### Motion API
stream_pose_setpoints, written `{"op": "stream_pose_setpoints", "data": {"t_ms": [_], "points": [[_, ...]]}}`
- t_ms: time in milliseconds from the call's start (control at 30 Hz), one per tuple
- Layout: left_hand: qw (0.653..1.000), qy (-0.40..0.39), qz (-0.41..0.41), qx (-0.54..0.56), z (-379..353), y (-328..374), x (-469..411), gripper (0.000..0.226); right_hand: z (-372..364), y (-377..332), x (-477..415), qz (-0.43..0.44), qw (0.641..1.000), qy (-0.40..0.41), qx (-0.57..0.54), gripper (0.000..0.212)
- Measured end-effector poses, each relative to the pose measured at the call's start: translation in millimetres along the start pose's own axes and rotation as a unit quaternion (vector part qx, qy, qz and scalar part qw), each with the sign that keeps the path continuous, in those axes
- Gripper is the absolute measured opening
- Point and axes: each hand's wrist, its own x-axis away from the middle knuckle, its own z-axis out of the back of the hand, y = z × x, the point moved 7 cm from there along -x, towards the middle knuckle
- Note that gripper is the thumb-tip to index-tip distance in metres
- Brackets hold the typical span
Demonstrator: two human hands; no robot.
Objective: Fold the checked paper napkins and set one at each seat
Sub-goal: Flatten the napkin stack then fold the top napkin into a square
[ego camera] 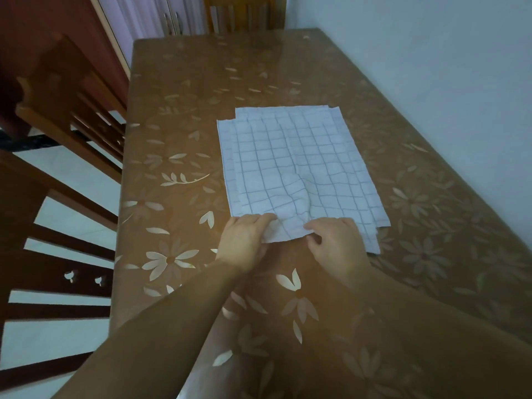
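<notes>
A person is standing at the near end of a dining table (201,110) covered in a brown flowered sheet, working on a stack of checked napkins (357,180) that is lying flat near the middle of the table, slightly toward the wall (431,67). The sheets in the stack are lying unevenly, with edges of the lower ones showing along the left side, the far side and the near right corner.

Both hands are gripping the near edge of the top napkin (288,174). The left hand (244,240) is curling its fingers over the edge at the left, and the right hand (334,243) is pinching the same edge between thumb and fingers just beside it. The paper between and beyond the hands is rising in a soft wrinkle, so the edge appears to be coming off the stack.

Judging by this, the first fold is only beginning: no folded napkin is showing at any seat, and wooden chairs are waiting along the left side (72,105) and at the far end (244,12).

The next move is likely calling for the near edge to be carried away from the body and laid on the far edge, corners matching, without dragging the sheets underneath, and then a firm press along the crease. Thin paper like this is apt to tear or crumple if pulled unevenly.
</notes>
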Motion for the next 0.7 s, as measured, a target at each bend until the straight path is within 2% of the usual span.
{"op": "stream_pose_setpoints", "data": {"t_ms": [100,200,367,467,533,567,633,700], "points": [[1.000,0.014,-0.008,-0.007,16.1,2.8,-2.6,0.014,15.7,-5.2,3.7,0.009,1.000,0.005,0.000,0.019],[0.999,-0.047,-0.021,0.001,17.4,6.6,4.6,0.029,20.7,-4.0,14.5,0.008,1.000,-0.016,0.013,0.017],[0.988,-0.154,0.013,-0.014,11.3,8.0,38.6,0.029,13.3,-7.1,42.2,0.072,0.992,-0.080,0.060,0.020],[0.983,-0.178,0.036,-0.007,9.9,12.6,62.0,0.031,6.1,-10.8,65.0,0.102,0.971,-0.162,0.142,0.022],[0.986,-0.163,0.044,-0.010,11.6,19.4,74.1,0.025,4.4,-9.9,81.4,0.089,0.967,-0.185,0.149,0.020],[0.988,-0.148,0.052,0.000,13.8,21.7,78.3,0.021,3.3,-8.1,89.5,0.073,0.969,-0.191,0.137,0.029],[0.989,-0.124,0.072,0.039,19.9,27.3,86.5,0.017,3.2,-5.4,105.0,0.043,0.972,-0.204,0.105,0.069],[0.987,-0.118,0.080,0.068,25.2,34.6,94.0,0.017,5.7,-6.6,114.4,0.040,0.976,-0.191,0.100,0.082]]}}
